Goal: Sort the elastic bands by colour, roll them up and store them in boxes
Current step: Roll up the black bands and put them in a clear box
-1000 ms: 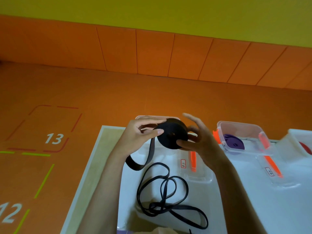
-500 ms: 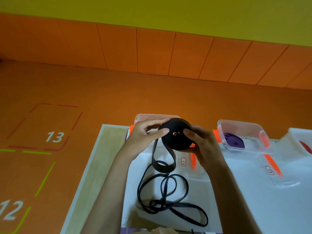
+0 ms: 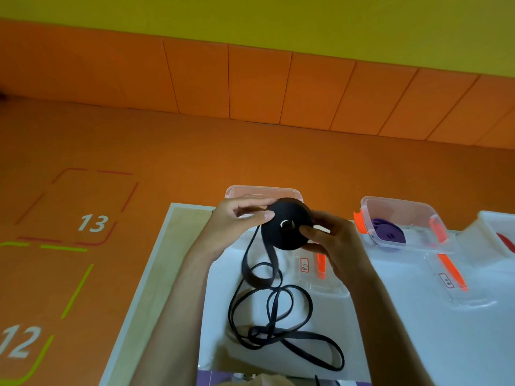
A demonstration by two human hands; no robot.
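A black roll of elastic band [image 3: 281,235] is held up above the white table [image 3: 404,344], in front of a clear box [image 3: 264,190]. My left hand [image 3: 237,227] pinches the roll's left edge with thumb and fingers. My right hand [image 3: 331,243] grips its right side, thumb on the roll's face near the centre hole. The band's loose tail [image 3: 273,316] hangs from the roll and lies in tangled loops on the table. A second clear box [image 3: 418,207] to the right holds a purple roll [image 3: 388,234].
Two clear lids with orange clips lie on the table, one [image 3: 320,277] under my hands, the other [image 3: 462,288] to the right. A white box [image 3: 496,221] with something red stands at the far right edge. The table's left edge borders the orange floor.
The roll has turned between my hands and my right hand has closed on it. The hanging tail has shifted right and more band is wound on.
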